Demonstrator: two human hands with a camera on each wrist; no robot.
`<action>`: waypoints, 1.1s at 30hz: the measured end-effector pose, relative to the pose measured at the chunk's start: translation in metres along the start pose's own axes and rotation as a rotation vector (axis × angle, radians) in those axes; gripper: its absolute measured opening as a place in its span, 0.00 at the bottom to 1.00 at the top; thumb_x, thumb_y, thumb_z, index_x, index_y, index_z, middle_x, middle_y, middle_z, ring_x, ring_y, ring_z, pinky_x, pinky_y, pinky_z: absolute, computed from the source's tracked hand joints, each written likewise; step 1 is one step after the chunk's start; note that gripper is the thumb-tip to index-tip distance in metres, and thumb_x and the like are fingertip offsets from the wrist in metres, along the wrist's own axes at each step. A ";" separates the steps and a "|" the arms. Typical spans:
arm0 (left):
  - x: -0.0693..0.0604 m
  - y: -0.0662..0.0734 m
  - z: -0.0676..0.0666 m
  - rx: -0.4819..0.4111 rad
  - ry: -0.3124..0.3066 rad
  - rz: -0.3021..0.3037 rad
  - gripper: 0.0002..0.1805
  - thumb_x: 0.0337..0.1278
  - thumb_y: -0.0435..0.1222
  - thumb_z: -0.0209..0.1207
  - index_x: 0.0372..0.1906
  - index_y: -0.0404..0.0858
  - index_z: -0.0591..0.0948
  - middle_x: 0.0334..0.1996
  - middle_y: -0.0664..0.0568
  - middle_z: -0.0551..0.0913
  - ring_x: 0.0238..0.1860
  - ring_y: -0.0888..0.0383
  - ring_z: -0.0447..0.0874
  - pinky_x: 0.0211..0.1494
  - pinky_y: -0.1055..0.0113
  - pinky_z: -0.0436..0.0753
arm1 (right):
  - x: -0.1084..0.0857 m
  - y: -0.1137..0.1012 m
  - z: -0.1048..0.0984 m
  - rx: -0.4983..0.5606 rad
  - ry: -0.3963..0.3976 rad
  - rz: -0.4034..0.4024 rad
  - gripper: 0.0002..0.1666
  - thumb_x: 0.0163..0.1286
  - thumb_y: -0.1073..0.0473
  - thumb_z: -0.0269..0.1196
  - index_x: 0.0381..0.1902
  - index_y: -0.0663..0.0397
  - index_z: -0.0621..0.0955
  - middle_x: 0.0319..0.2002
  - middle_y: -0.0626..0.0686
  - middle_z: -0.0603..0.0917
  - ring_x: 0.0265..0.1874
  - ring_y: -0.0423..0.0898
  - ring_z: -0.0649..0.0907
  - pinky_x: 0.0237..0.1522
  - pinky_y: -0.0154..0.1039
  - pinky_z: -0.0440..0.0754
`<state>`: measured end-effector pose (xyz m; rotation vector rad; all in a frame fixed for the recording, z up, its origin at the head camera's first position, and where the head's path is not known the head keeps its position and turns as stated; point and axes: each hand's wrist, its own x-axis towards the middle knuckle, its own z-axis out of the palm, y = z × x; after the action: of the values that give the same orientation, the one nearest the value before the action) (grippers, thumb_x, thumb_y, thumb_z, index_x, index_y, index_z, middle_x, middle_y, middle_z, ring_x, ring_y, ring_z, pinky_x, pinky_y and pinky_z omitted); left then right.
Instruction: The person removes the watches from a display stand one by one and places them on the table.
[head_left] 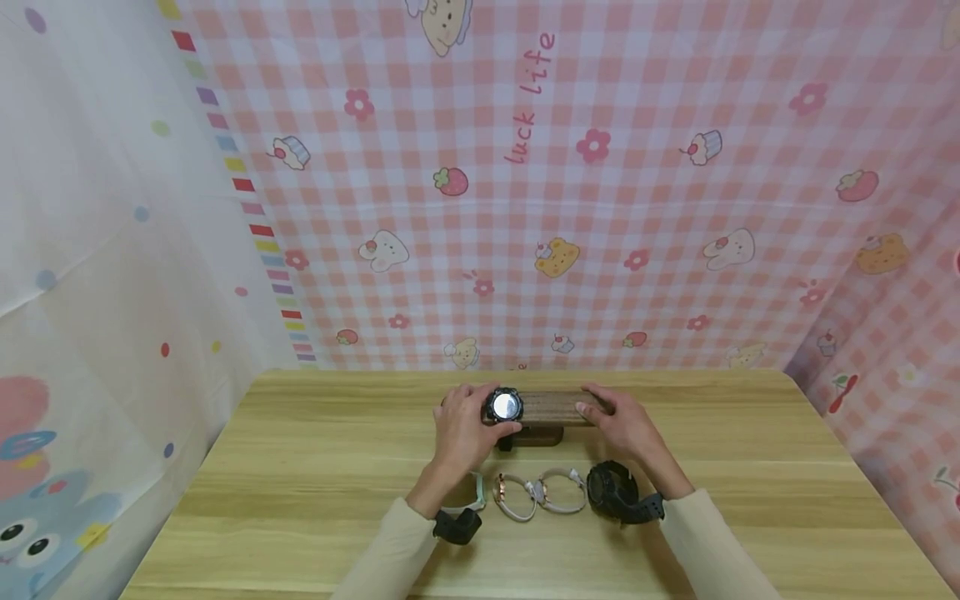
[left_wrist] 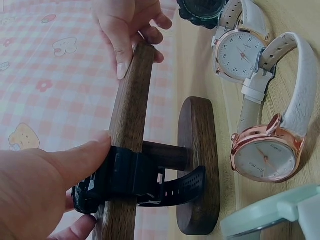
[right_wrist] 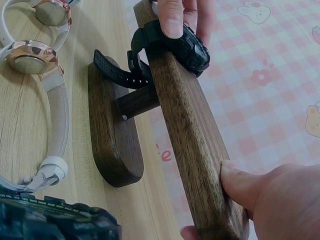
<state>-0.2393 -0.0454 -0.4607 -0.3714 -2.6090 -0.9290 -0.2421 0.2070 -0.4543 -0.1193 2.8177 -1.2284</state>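
A dark wooden T-shaped watch stand (head_left: 551,407) stands upright near the back of the table. Around the left part of its bar is a black wristwatch (head_left: 506,405), its buckled strap's free end hanging toward the base in the left wrist view. My left hand (head_left: 460,427) grips this watch against the bar, thumb on the near side and fingers behind. At the bar's right end, my right hand (head_left: 628,427) holds the wood between thumb and fingers. In the right wrist view the bar (right_wrist: 185,115) runs from one hand to the other.
In front of the stand lie two white-strapped rose-gold watches (left_wrist: 265,159), a mint-green watch (head_left: 480,492) and a large black watch (head_left: 613,492). A black watch strap (head_left: 457,527) shows beside my left wrist. A pink checked cloth (head_left: 525,208) hangs behind the table (head_left: 300,500).
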 end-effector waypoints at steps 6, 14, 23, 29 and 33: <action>-0.001 -0.003 0.000 -0.007 0.010 -0.007 0.37 0.35 0.48 0.79 0.57 0.41 0.83 0.41 0.47 0.82 0.47 0.47 0.76 0.49 0.50 0.68 | 0.000 0.001 0.000 -0.001 -0.004 0.003 0.31 0.76 0.49 0.57 0.72 0.55 0.69 0.68 0.68 0.70 0.63 0.68 0.73 0.60 0.64 0.71; -0.003 -0.005 -0.004 -0.031 0.020 -0.015 0.37 0.34 0.47 0.79 0.56 0.39 0.83 0.40 0.46 0.82 0.46 0.48 0.76 0.49 0.50 0.67 | 0.001 0.003 0.001 -0.023 0.002 -0.019 0.31 0.76 0.49 0.57 0.72 0.55 0.69 0.68 0.68 0.70 0.63 0.67 0.73 0.60 0.64 0.72; -0.005 -0.012 -0.007 -0.046 0.051 -0.012 0.36 0.32 0.46 0.80 0.55 0.40 0.83 0.42 0.45 0.83 0.47 0.48 0.77 0.52 0.47 0.67 | 0.001 0.002 0.000 -0.018 0.001 -0.001 0.31 0.76 0.49 0.57 0.72 0.54 0.69 0.69 0.68 0.69 0.64 0.68 0.72 0.61 0.64 0.71; -0.006 -0.017 -0.010 -0.046 0.058 -0.019 0.36 0.33 0.47 0.80 0.55 0.40 0.84 0.43 0.46 0.83 0.48 0.47 0.77 0.51 0.47 0.66 | 0.000 0.002 0.000 -0.021 0.002 -0.003 0.31 0.76 0.49 0.56 0.72 0.54 0.69 0.69 0.68 0.69 0.65 0.68 0.71 0.61 0.65 0.70; -0.007 -0.023 -0.012 -0.055 0.061 -0.025 0.36 0.34 0.47 0.80 0.55 0.41 0.84 0.43 0.45 0.83 0.48 0.47 0.77 0.50 0.47 0.66 | 0.000 0.002 0.000 -0.023 -0.002 -0.002 0.31 0.77 0.49 0.56 0.72 0.54 0.69 0.69 0.68 0.69 0.65 0.68 0.70 0.61 0.65 0.70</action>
<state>-0.2379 -0.0711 -0.4673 -0.3203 -2.5428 -1.0059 -0.2422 0.2079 -0.4559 -0.1247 2.8316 -1.1953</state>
